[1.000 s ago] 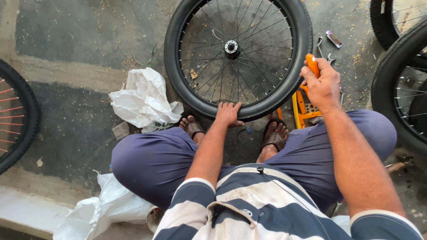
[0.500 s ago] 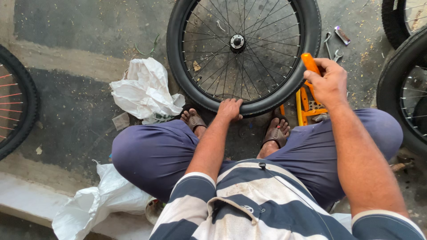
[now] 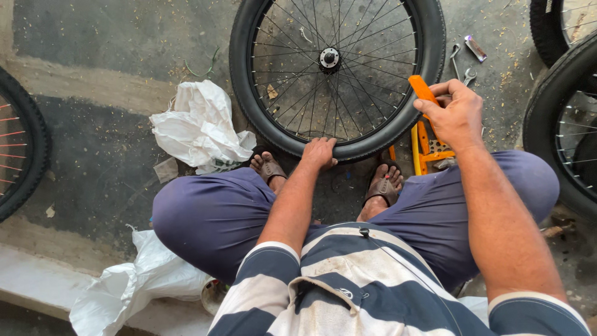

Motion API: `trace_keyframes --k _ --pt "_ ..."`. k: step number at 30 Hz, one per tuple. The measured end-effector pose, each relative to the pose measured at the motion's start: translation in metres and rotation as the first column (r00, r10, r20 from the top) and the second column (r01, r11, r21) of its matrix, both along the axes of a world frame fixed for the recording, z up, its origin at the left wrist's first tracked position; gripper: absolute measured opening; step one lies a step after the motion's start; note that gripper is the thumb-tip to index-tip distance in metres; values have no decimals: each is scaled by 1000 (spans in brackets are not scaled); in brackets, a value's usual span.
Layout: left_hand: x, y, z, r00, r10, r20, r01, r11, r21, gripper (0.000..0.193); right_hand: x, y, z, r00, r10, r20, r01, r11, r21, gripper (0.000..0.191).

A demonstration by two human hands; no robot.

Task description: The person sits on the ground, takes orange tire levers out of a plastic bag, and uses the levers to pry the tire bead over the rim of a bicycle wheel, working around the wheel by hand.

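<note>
Rough grey concrete floor (image 3: 99, 56), patched dark and pale, strewn with sawdust. A pale raised concrete ledge (image 3: 37, 280) runs along the lower left.

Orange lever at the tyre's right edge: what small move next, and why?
Probably press the orange lever tip down against the tyre. The right hand grips it there, while the left hand steadies the near edge of the wheel flat on the floor.
</note>
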State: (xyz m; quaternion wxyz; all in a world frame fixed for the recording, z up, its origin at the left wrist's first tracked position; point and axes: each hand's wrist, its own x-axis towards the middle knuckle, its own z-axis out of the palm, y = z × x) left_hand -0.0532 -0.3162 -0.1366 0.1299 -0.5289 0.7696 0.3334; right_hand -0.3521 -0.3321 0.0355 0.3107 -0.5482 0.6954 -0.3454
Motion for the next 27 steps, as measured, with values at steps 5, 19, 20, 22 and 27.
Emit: trace_keyframes --k 5,19,20,22,27 --pt "0 0 -2 999 24 -22 -25 1000 -3 69 3 -1 2 998 4 -55 -5 1000 -15 25" --pt "-84 -44 97 340 532 -776 -358 836 416 50 4 0 3 979 133 153 -133 991 -10 28" --pt "-89 -42 103 241 537 -808 -291 834 468 47 4 0 3 973 136 187 -144 989 26 28" --pt "-98 -38 109 33 554 -832 -141 826 545 41 4 1 2 938 166 306 -185 982 35 25" --pt "-104 -30 102 2 587 -810 -168 798 578 27 5 3 -3 910 247 333 -280 958 55 23"
